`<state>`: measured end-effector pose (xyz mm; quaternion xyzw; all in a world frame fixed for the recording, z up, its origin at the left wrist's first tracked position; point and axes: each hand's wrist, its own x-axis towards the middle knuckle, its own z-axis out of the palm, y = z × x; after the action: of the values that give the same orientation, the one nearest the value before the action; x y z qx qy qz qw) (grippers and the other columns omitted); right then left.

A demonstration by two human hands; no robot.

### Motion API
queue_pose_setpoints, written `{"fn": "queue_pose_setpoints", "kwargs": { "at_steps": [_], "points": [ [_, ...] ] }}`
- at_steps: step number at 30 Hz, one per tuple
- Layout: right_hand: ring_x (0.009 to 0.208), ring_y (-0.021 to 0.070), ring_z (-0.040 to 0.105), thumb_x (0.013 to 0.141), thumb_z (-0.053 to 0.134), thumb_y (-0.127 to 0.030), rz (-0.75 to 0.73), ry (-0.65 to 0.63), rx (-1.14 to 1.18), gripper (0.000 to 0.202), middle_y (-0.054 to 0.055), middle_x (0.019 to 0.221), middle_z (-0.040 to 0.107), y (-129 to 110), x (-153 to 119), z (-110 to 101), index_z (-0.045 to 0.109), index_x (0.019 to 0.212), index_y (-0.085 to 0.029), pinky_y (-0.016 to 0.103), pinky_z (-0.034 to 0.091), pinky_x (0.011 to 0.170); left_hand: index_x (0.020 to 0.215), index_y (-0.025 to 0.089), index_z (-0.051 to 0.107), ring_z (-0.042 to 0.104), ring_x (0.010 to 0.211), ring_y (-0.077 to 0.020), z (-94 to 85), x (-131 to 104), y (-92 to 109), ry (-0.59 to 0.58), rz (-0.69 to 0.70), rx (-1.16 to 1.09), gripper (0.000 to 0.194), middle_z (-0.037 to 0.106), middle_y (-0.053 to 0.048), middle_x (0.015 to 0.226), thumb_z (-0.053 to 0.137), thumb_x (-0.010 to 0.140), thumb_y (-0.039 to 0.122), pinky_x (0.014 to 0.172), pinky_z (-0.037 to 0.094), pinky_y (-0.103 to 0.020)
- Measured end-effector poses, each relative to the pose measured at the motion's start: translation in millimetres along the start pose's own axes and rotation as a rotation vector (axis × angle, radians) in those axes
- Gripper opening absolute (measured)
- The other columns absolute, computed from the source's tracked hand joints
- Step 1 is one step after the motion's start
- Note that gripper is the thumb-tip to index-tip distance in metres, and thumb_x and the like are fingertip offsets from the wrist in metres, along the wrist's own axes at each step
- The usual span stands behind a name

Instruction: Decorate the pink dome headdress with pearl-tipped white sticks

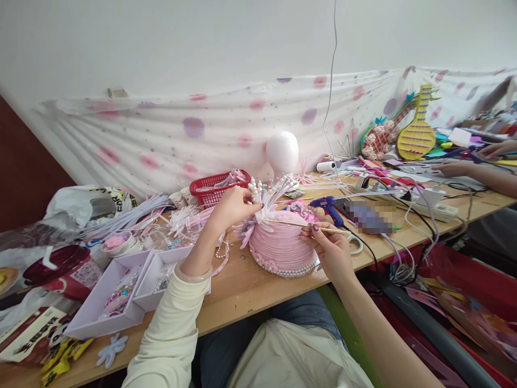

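A pink dome-shaped headpiece point(278, 245) wound with cord stands on the table in front of me, with a band of pearls round its bottom edge. On its top left sits a white tuft ornament point(264, 210) with pearl sprays point(258, 188) rising from it. My left hand point(238, 207) pinches this tuft from the left. My right hand point(327, 245) grips a thin wooden stick point(291, 222), which runs left across the top of the headpiece, its tip at the tuft's base. Part of the stick lies hidden behind my fingers.
Behind the headpiece stand a white foam head point(281, 152) and a red basket point(218, 188). White bead boxes point(109, 323) lie at left. At right are a blue glue gun point(329, 207), scissors point(355, 244), cables, a power strip point(440, 210) and another person's hand point(452, 168).
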<state>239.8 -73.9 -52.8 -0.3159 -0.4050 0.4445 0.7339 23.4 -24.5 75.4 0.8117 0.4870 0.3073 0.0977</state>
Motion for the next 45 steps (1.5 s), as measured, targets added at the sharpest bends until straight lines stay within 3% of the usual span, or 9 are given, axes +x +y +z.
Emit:
{"fn": "queue_pose_setpoints", "kwargs": {
  "at_steps": [9,17,31,45],
  "points": [
    [0.058,0.0110,0.065,0.066,0.086,-0.035,0.016,-0.006,0.209,0.027,-0.002,0.066,0.068,-3,-7,-7,0.066,0.078,-0.022,0.022,0.058,0.058,0.057,0.015,0.057,0.049,0.059,-0.0131,0.0,0,1,-0.025,-0.021,-0.002,0.018,0.055,0.001,0.056,0.059,0.069,0.028,0.054,0.029,-0.025],
    [0.050,0.0134,0.063,0.072,0.080,-0.044,-0.015,-0.082,0.079,0.030,-0.002,0.063,0.068,-14,-18,4,0.060,0.078,-0.023,0.026,0.057,0.050,0.057,0.015,0.057,0.051,0.060,-0.0138,0.6,0,0,-0.015,-0.002,-0.004,0.018,0.056,0.001,0.057,0.060,0.069,0.028,0.055,0.031,-0.025],
    [0.059,0.0177,0.068,0.078,0.075,-0.043,-0.072,-0.124,-0.108,0.027,0.004,0.074,0.073,-9,-21,22,0.062,0.081,-0.020,0.029,0.057,0.050,0.058,0.014,0.058,0.051,0.060,-0.0138,0.9,1,0,-0.010,0.024,-0.018,0.018,0.057,0.000,0.059,0.060,0.069,0.028,0.055,0.031,-0.025],
    [0.060,0.0168,0.066,0.086,0.068,-0.036,-0.243,-0.142,-0.395,0.014,0.002,0.074,0.070,13,-26,13,0.067,0.089,-0.023,0.030,0.056,0.057,0.055,0.014,0.056,0.049,0.060,-0.0126,2.1,1,-2,0.014,0.053,-0.035,0.021,0.055,0.001,0.057,0.063,0.070,0.027,0.056,0.030,-0.025]
  ]
}}
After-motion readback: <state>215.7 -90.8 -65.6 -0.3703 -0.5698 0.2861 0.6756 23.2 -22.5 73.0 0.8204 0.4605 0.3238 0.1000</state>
